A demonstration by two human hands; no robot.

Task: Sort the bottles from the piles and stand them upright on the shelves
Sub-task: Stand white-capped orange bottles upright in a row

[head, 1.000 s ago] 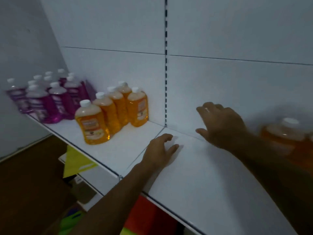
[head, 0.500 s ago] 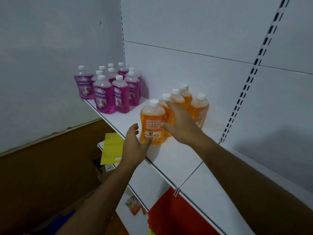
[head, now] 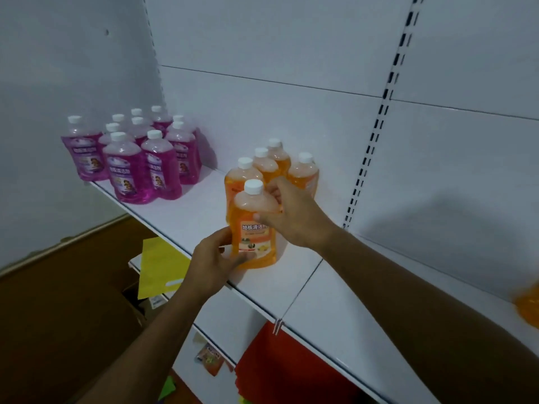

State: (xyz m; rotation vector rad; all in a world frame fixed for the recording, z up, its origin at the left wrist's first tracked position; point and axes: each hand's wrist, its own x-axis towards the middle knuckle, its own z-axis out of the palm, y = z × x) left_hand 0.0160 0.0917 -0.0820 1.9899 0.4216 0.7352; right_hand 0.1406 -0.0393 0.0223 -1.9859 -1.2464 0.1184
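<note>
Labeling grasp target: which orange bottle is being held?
The front orange bottle at the shelf edge: left hand low, right hand at its shoulder; others untouched.

bare white shelf (head: 204, 217) between the purple bottles (head: 137, 158) and the orange bottles (head: 271, 176), open shelf right of the orange cluster (one blurred orange bottle (head: 528, 307) at far right), back panel close behind both groups
</note>
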